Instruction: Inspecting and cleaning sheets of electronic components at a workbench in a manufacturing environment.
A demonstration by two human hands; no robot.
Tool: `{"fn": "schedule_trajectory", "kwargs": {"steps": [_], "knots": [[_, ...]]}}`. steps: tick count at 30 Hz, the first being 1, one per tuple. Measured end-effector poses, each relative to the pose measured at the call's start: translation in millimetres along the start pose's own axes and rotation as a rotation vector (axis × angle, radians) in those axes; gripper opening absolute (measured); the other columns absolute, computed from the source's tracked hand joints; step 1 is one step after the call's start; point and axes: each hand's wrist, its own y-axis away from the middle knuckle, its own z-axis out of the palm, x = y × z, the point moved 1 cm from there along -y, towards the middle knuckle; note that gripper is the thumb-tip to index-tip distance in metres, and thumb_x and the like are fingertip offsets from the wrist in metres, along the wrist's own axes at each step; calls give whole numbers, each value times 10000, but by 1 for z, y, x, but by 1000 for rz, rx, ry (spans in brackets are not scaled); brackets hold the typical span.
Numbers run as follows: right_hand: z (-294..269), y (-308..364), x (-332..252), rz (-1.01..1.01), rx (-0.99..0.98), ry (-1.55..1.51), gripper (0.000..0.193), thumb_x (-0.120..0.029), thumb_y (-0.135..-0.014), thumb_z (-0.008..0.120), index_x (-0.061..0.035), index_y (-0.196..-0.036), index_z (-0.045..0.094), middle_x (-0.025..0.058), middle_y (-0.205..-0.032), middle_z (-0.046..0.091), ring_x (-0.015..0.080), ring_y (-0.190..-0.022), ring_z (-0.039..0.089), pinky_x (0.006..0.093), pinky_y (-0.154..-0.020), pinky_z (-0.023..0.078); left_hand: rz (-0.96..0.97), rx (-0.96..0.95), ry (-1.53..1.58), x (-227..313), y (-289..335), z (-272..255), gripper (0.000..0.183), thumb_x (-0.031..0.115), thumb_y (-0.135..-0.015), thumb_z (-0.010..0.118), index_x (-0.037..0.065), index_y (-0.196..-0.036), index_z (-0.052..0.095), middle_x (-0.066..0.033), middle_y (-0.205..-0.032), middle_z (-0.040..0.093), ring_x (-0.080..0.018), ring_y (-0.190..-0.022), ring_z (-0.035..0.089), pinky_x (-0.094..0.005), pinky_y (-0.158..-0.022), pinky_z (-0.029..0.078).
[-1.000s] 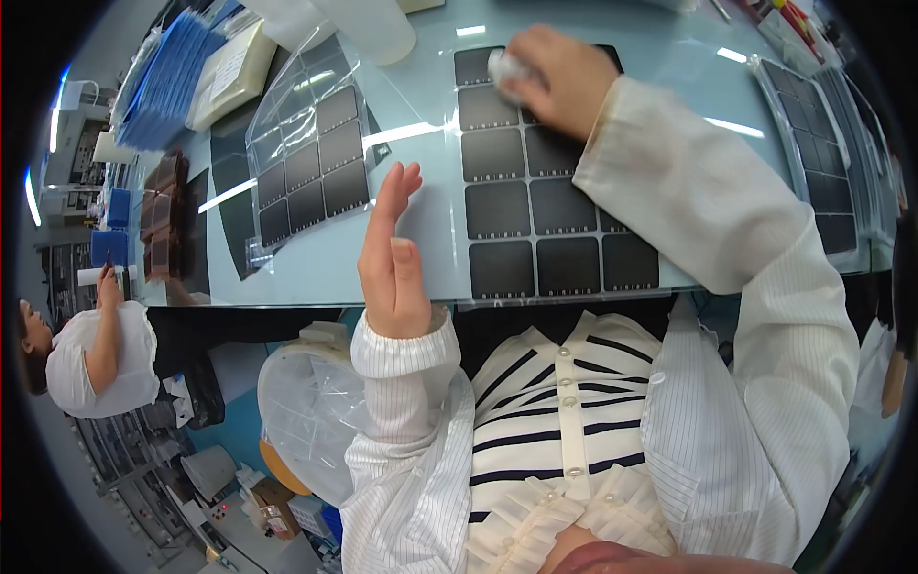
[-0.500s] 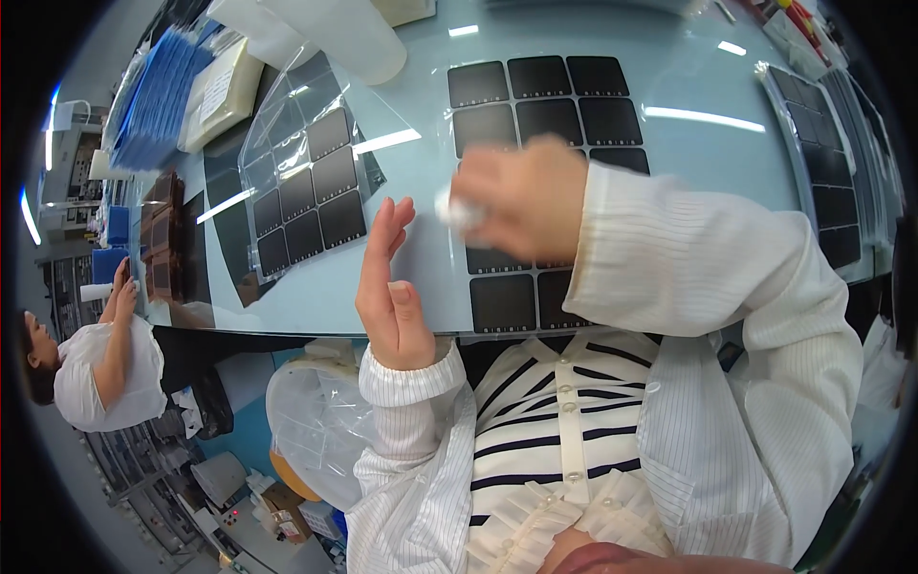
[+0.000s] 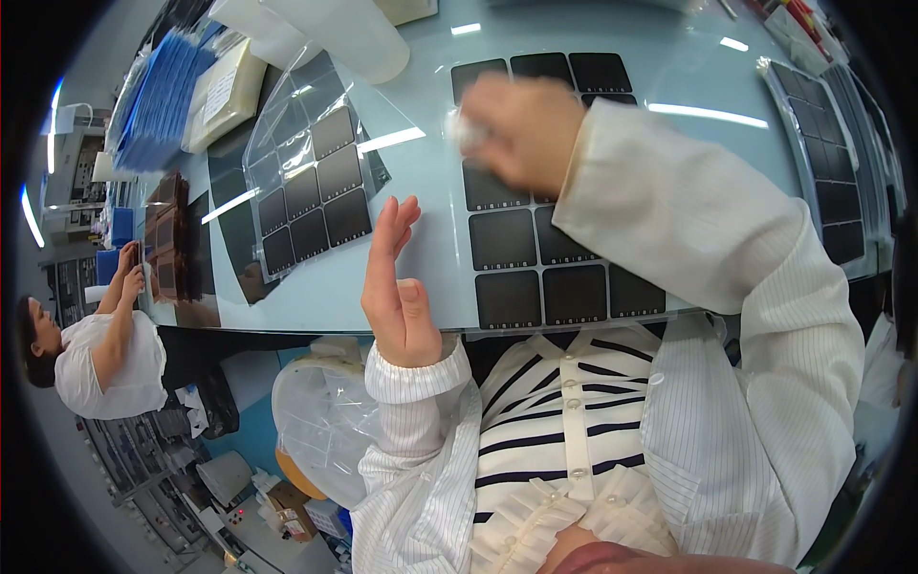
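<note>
A sheet of dark rounded squares [image 3: 503,239], set in rows of three, lies flat on the glossy pale blue table before me. My right hand [image 3: 531,129] is over its upper rows, closed round a small white wad [image 3: 470,132] that is smeared by motion. Whether the wad is cloth or paper I cannot make out. To the left of the sheet, my left hand [image 3: 400,292] is held edgewise above the table near its front edge, fingers straight and thumb apart, holding nothing. Beyond it lies a clear sleeve [image 3: 263,143] with another set of dark squares [image 3: 314,201].
Blue sheets [image 3: 158,96] stand stacked at the far left, beside a pale packet [image 3: 222,100] and a translucent white container [image 3: 359,43]. Brown pieces [image 3: 167,234] are piled nearby. More dark-square sheets [image 3: 813,143] lie at right. Another person [image 3: 110,364] sits at left.
My right hand has slid away from me over the sheet with the white wad, uncovering lower squares and covering upper ones. My left hand keeps nearly the same pose.
</note>
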Motion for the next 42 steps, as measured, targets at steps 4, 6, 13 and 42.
{"fn": "schedule_trajectory", "kwargs": {"steps": [4,6,13,42], "knots": [[-6,6,-16,-7,-82,-18,230,-226,-763,668,-64,-870,545,104,-831,559,335,-691,584,390,-581,479,-9,8,12,3,1,-1,695,520,-933,321,-42,-1338,367,-231,-1223,531,-322,-1147,511,-410,-962,380],[-14,-9,13,35,71,118,239,-247,-770,658,-59,-865,544,114,-820,552,340,-685,584,393,-585,482,2,8,16,2,0,1,693,519,-933,321,-42,-1338,368,-230,-1221,533,-322,-1149,510,-409,-963,379],[-2,8,-15,-22,-3,-20,257,-255,-758,672,-58,-842,530,107,-799,535,330,-694,585,387,-584,480,-3,-5,-11,1,4,-2,676,502,-937,325,-42,-1336,370,-229,-1216,536,-323,-1146,512,-411,-961,380],[0,2,-12,112,-25,166,270,-260,-768,652,-74,-917,524,96,-837,561,317,-632,599,385,-548,489,18,-12,-40,3,0,2,689,520,-942,299,-44,-1329,382,-228,-1210,535,-302,-1137,513,-404,-978,360]]}}
